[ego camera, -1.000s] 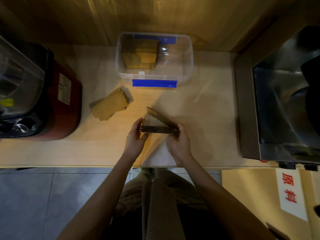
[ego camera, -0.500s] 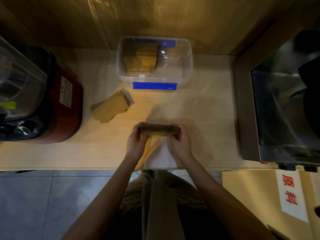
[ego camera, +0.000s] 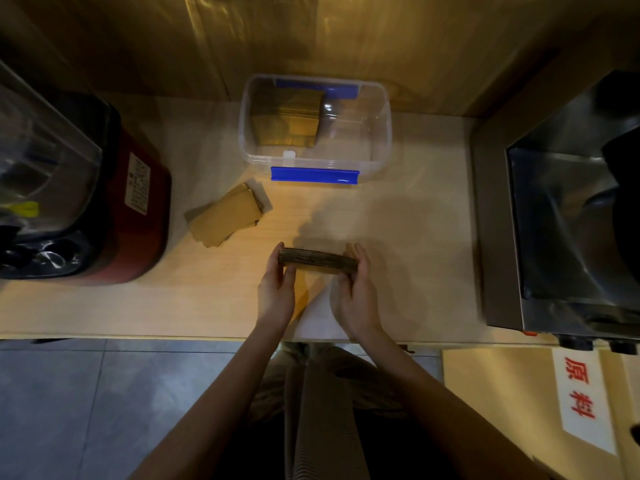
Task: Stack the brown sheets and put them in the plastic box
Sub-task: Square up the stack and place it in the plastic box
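So there's this long light-wood counter (ego camera: 415, 237) running across the room, wood-panelled wall behind it. Far right sits a big stainless steel machine (ego camera: 561, 216), and on the left end a dark red appliance (ego camera: 138, 209) with a clear lid and a label on its side. At the back middle of the counter is the clear plastic box (ego camera: 377, 133) with blue latches, lid off, and there's already a pile of brown sheets in its left half (ego camera: 287, 119). A loose heap of brown sheets (ego camera: 225, 218) lies on the counter between the red appliance and the box, kinda fanned out.

The person's standing at the front edge. Left hand (ego camera: 277, 289) and right hand (ego camera: 353, 292) are each clamped on one end of a squared-up stack of brown sheets (ego camera: 317, 261), seen edge-on, fingers curled round the ends, near the front of the counter, well short of the box.
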{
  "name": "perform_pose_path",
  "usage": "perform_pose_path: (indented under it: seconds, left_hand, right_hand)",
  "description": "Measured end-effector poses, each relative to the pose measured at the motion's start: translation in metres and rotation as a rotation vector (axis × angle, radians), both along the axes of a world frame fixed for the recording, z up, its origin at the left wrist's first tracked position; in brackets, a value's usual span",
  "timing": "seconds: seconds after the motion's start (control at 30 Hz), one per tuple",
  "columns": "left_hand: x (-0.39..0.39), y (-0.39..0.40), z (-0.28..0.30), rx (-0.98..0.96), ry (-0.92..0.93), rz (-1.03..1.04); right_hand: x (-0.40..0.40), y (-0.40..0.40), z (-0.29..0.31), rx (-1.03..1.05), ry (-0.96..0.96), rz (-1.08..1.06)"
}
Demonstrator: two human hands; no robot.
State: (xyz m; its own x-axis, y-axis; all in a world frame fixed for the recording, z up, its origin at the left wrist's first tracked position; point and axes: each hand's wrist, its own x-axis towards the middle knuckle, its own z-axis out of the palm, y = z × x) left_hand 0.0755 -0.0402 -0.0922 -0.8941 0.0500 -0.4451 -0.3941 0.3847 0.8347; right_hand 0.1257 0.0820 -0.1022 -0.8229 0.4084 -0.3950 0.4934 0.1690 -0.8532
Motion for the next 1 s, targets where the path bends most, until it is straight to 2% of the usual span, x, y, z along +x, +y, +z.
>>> perform_pose_path:
  seconds: [0.27,0.47,0.6,0.77,0.9,1.0]
  left_hand:
    - [-0.01,-0.011,0.002,-0.243,0.071,-0.114]
    - [-0.038,-0.037,0.016,-0.355,-0.017,-0.135]
    - [-0.051,-0.062,0.03,-0.298,-0.117,-0.054]
    - [-0.067,-0.084,0.043,-0.051,-0.214,0.143]
    - [-0.078,-0.095,0.039,-0.083,-0.192,0.253]
    - [-0.085,-0.1,0.034,-0.151,-0.18,0.311]
  right_hand:
    - [-0.007,0.01,0.005,0.111,-0.083,0.157]
    - [-0.055,0.015,0.022,0.018,-0.112,0.33]
    - [-0.101,0.007,0.027,-0.007,-0.164,0.425]
    - [-0.148,-0.016,0.041,-0.012,-0.146,0.47]
    - [-0.172,-0.039,0.04,0.005,-0.086,0.429]
    - [-0.184,-0.055,0.04,0.019,-0.118,0.374]
